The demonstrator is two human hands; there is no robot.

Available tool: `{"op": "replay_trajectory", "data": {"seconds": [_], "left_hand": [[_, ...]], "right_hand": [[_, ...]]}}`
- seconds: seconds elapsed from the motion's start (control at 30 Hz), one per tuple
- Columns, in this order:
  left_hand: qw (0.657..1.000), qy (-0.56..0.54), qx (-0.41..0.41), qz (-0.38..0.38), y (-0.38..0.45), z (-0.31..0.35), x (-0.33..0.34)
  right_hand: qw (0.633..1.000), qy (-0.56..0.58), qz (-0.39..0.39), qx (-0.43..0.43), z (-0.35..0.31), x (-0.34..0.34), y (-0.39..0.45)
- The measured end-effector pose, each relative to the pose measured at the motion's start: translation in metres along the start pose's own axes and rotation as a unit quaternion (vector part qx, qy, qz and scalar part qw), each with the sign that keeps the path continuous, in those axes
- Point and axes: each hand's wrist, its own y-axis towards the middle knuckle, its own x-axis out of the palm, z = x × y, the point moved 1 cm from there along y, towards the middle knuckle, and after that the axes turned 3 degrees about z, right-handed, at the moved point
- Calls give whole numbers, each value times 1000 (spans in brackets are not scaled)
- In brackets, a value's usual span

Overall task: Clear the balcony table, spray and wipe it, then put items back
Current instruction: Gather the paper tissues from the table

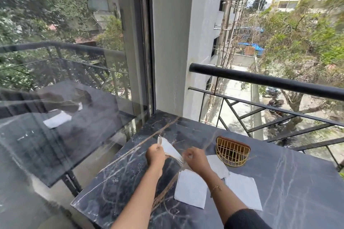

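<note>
A dark marble balcony table [279, 182] fills the lower right. My left hand [155, 155] and my right hand [195, 160] both pinch one white paper napkin [170, 148], held just above the tabletop between them. Three more white napkins lie flat on the table: one [190, 188] below my right wrist, one [218, 166] to its right, one [243, 191] further right. A gold wire napkin holder [232, 151] with a brown base lies on its side beyond the napkins.
A black metal railing [266, 80] runs behind and right of the table, with a street drop below. A glass door [65, 89] stands close on the left and mirrors the table. A white wall pillar [171, 42] meets the table's far corner.
</note>
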Motion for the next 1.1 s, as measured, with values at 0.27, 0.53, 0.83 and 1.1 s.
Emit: {"op": "replay_trajectory", "data": {"seconds": [0.27, 0.53, 0.83, 1.1], "left_hand": [[999, 51, 13, 7, 2, -9, 6], [998, 50, 26, 4, -2, -14, 4], [997, 72, 21, -8, 4, -26, 0], [990, 129, 54, 17, 4, -28, -4]], "right_hand": [[983, -121, -86, 111, 64, 17, -23], [964, -210, -108, 119, 83, 32, -37], [964, -159, -98, 188, 84, 36, -33], [950, 140, 28, 276, 53, 13, -14]]}}
